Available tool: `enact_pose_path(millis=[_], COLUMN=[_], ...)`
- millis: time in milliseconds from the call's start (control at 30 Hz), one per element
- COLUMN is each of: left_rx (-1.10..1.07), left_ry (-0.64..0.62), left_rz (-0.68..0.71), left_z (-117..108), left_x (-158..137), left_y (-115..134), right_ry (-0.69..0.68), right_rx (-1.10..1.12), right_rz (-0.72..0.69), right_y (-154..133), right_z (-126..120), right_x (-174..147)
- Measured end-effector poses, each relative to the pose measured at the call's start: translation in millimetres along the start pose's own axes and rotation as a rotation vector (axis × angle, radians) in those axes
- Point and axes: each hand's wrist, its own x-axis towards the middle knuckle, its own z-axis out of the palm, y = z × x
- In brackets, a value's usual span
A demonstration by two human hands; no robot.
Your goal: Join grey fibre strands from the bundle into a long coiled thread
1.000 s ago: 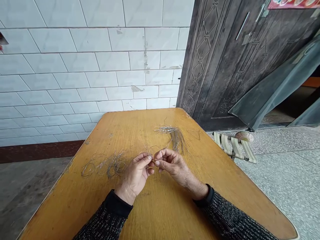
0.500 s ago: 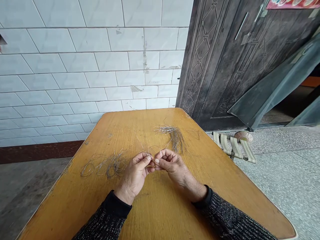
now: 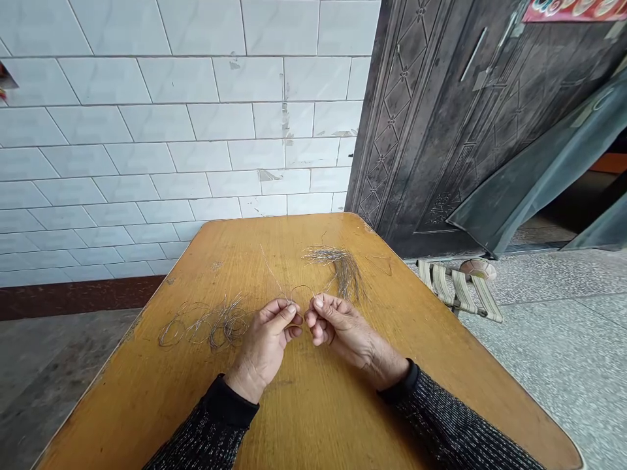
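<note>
Over the middle of the wooden table [image 3: 313, 405], my left hand [image 3: 267, 343] pinches a thin wire [image 3: 302, 286] between thumb and forefinger. A loose end of wire sticks up and away from it. The wire arcs across to my right hand [image 3: 343, 326], whose thumb and forefinger are closed on it too; its lower fingers are curled. A small gap separates the fingertips of the two hands. Left of my left hand lies a tangle of coiled wires [image 3: 228, 324]. Beyond my right hand rests a bent bundle of wires [image 3: 345, 267].
White tiles [image 3: 220, 117] cover the wall behind the table. At the right stand a dark carved door [image 3: 441, 130] and a hanging grey-green curtain [image 3: 533, 176]. A low seat with striped straps [image 3: 460, 290] stands on the floor beside the table's right edge.
My right hand has drawn slightly away to the right from my left hand, opening a gap between the fingertips. My left hand has stayed nearly still, holding the wire.
</note>
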Motion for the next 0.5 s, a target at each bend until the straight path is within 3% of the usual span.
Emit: enact_pose_path(millis=[500], left_rx=[-0.061], left_ry=[-0.072], left_rz=[-0.080], left_z=[-0.6], left_x=[3.0], left_y=[0.7], right_ry=[-0.098], right_rx=[-0.008], right_rz=[0.024], right_y=[-0.8], right_z=[2.0], right_x=[-1.7])
